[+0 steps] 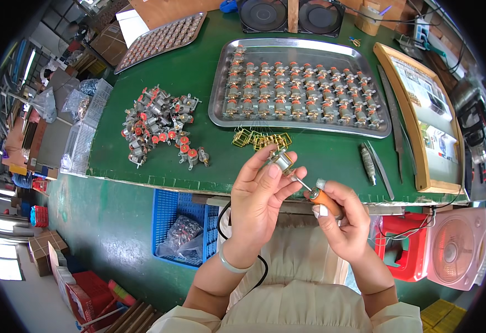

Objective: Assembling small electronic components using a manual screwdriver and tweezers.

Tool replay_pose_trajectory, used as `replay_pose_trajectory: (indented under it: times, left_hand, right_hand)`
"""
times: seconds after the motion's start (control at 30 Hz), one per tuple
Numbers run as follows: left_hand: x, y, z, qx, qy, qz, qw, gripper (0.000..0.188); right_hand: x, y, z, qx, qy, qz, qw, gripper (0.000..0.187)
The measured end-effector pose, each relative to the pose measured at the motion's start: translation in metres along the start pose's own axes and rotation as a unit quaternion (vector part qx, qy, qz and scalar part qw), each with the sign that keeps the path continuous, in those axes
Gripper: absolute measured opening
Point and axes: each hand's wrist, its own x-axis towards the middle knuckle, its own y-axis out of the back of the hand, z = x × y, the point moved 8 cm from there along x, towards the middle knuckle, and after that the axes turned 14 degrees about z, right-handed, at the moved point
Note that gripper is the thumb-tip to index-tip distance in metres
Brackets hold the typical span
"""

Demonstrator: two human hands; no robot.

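Just off the front edge of the green bench, my left hand pinches a small metal component between thumb and fingers. My right hand is closed around the orange handle of a screwdriver-like tool. Its thin metal shaft slants up and left to the left hand's fingers, just below the component; fingers partly hide the tip, so contact is unclear. Behind the left hand lies a bunch of brass-coloured wire frames. Further left is a loose heap of small metal parts with red-orange discs.
A metal tray holds rows of similar parts; a second filled tray stands at the far left. Tweezers and a pen-like tool lie right, beside a wooden frame. Below are a blue crate and a pink fan.
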Motion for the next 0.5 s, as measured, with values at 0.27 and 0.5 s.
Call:
replay_pose_trajectory:
  times: [0.27, 0.5]
  left_hand:
    - [-0.001, -0.001, 0.006, 0.007, -0.059, -0.002, 0.998, 0.032]
    - [-0.005, -0.004, 0.011, 0.019, -0.102, 0.0, 0.995, 0.032]
  right_hand:
    - [0.003, -0.001, -0.001, 0.031, -0.047, -0.014, 0.998, 0.03]
    - [-0.02, -0.024, 0.035, 0.366, -0.444, -0.092, 0.813, 0.034]
